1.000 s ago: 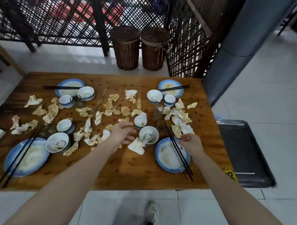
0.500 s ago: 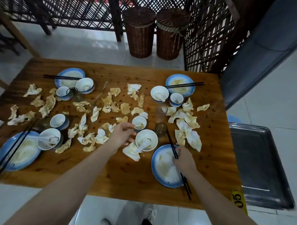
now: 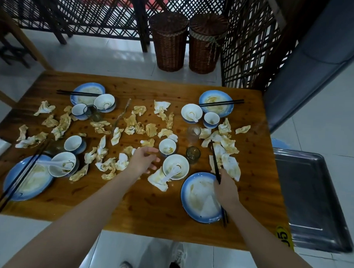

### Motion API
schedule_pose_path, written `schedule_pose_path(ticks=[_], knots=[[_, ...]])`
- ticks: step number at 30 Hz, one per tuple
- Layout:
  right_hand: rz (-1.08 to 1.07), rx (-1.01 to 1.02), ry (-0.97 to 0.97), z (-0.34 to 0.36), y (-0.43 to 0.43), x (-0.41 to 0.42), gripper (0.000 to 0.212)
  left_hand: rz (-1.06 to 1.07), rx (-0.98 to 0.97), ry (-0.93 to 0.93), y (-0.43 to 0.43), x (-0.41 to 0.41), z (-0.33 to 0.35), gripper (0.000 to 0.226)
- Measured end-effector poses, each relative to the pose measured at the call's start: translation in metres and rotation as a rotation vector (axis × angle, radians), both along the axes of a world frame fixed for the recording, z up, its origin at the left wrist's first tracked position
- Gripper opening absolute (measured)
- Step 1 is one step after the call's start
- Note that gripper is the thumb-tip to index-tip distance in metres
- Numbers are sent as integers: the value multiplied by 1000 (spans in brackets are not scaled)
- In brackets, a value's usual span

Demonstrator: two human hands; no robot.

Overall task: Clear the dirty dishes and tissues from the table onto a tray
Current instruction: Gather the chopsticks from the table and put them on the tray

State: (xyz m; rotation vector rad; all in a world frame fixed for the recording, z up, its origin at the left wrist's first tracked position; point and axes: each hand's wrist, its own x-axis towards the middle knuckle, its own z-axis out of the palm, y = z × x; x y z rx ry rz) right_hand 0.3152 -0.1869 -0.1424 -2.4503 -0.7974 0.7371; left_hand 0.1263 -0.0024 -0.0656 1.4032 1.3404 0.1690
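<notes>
Right hand [image 3: 225, 188] grips black chopsticks [image 3: 214, 159] over the plate [image 3: 196, 194], lower centre-right; left hand [image 3: 143, 160] hovers loose-fingered, holding nothing, just left of a bowl [image 3: 176, 167]. Stained tissues [image 3: 132, 122] and dishes litter the wooden table [image 3: 149, 209]; steel tray [image 3: 310, 198] lower right, off the table's edge. White tile floor [image 3: 114, 59], dark lattice screen [image 3: 86, 14], two wicker baskets [image 3: 168, 41] upper centre.

Right hand [image 3: 226, 191] off the tissues [image 3: 230, 165], fingers [image 3: 220, 178] now around the black chopsticks [image 3: 214, 158] over the blue-rimmed plate [image 3: 197, 196].
</notes>
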Motion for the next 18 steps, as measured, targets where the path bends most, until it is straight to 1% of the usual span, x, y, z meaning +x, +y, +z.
schedule_pose_path(ticks=[2,6,9,11,14,16,18], knots=[[-15,48,21,9,3,2,23,-13,8,-13,-2,-4,3,20],[-43,228,121,31,12,1,30,-9,3,-25,-2,-18,8,20],[-21,355,214,50,29,-7,26,-7,24,-23,4,-33,14,20],[34,399,247,63,45,-17,27,-2,64,-12,9,-47,18,18],[85,470,345,78,68,-40,36,33,100,-18,19,-72,22,14],[125,480,376,88,85,-59,38,72,125,-36,28,-94,23,18],[148,470,405,95,104,-80,38,127,102,-35,38,-119,23,14]])
